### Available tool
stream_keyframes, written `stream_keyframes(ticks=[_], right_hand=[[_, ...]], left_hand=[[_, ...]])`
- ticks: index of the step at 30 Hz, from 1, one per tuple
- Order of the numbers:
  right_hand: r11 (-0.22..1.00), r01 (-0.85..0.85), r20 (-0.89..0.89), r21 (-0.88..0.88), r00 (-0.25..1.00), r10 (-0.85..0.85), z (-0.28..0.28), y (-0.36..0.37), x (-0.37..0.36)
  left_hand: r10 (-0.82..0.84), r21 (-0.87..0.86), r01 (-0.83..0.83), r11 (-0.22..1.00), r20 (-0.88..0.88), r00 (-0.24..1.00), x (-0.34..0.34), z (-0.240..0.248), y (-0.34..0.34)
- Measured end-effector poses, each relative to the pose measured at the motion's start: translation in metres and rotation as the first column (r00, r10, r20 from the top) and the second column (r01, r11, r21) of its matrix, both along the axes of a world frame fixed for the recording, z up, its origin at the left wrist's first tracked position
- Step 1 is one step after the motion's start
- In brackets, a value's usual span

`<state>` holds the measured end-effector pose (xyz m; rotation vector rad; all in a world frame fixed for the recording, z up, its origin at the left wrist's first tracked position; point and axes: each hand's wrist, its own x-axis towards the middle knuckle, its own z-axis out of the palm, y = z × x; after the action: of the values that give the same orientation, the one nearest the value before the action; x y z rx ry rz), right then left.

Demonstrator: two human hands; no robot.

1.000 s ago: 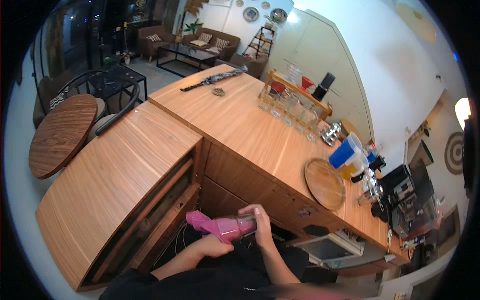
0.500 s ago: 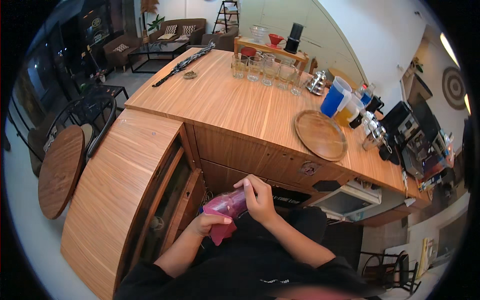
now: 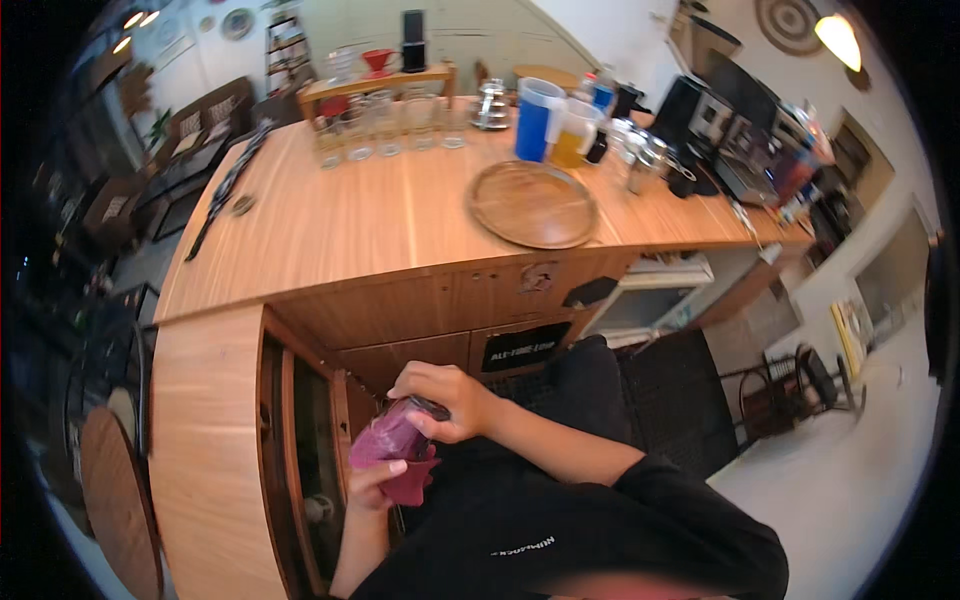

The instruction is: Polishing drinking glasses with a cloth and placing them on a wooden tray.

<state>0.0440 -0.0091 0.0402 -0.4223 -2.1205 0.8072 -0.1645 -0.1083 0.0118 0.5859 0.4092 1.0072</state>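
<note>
In front of my body, low beside the open cabinet, I hold a see-through vessel that looks like a drinking glass, tinted pink by the cloth about it. My left hand is closed around its lower part through a pink cloth, whose loose corner hangs toward me. Over the other end, which looks dark, curl the fingers of my right hand. The vessel lies tilted between both hands, and my fingers hide part of it.
On the wooden counter stand several glasses, a round wooden tray, a blue pitcher and a metal kettle. A folded umbrella lies at the left. A lower wooden counter borders my left side.
My view has turned to the right. Both hands, with the vessel and cloth, now appear further left, and my right hand has curled more tightly over the vessel's end.
</note>
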Motion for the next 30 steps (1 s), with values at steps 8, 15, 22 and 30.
stream_keyframes(ticks=[8,15,22,30], right_hand=[[0.722,0.214,0.004,-0.657,0.960,-0.281,-0.047,-0.010,-0.006],[0.235,-0.292,-0.346,-0.927,0.908,-0.236,-0.027,-0.028,-0.005],[-0.009,-0.437,-0.417,-0.900,0.864,-0.282,-0.041,-0.047,-0.017],[0.584,0.144,0.058,-0.799,0.985,-0.163,-0.063,-0.034,-0.006]], left_hand=[[0.296,0.344,-0.044,0.938,-0.727,0.619,0.040,-0.054,-0.019],[0.535,0.589,0.011,0.808,-0.742,0.404,0.041,-0.033,-0.009],[0.534,0.205,-0.494,0.845,-0.364,0.763,0.059,-0.015,-0.007],[0.601,0.263,-0.550,0.793,-0.491,0.631,0.075,-0.020,-0.010]])
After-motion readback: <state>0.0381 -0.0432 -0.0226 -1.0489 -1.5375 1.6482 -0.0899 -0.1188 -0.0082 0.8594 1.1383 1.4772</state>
